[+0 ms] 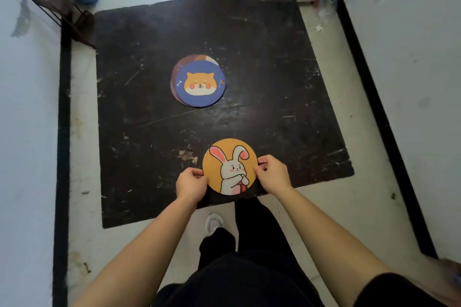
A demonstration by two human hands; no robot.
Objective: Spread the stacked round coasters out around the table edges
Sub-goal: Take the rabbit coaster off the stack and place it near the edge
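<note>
Rabbit coaster (229, 166): an orange round coaster with a white rabbit, at the near edge of the black table (274, 62), about midway along that edge. That matches the task's call for the rim, not the middle.
Left hand (191, 185): fingers closed on the coaster's left rim, thumb on top.
Right hand (274, 174): pinching the right rim the same way; opposite grips let the person square the picture up and keep the disc level.
Contact with table: I cannot tell whether the coaster already lies flat or sits just above the surface; it looks very close to the top.
Remaining stack (198, 82): at the table's centre, well apart from the rabbit coaster. A blue coaster with a shiba dog is on top, and slivers of a brown and a pale one show behind it, so several are probably left to deal out.
Other edges: the far, left and right edges hold no coasters.
Surroundings: a folded metal chair (53, 0) leans at the far-left corner, a crumpled plastic bag (326, 2) lies past the far-right corner.
Obstacles: nothing lies between the stack and any edge; only the chair crowds one corner.
</note>
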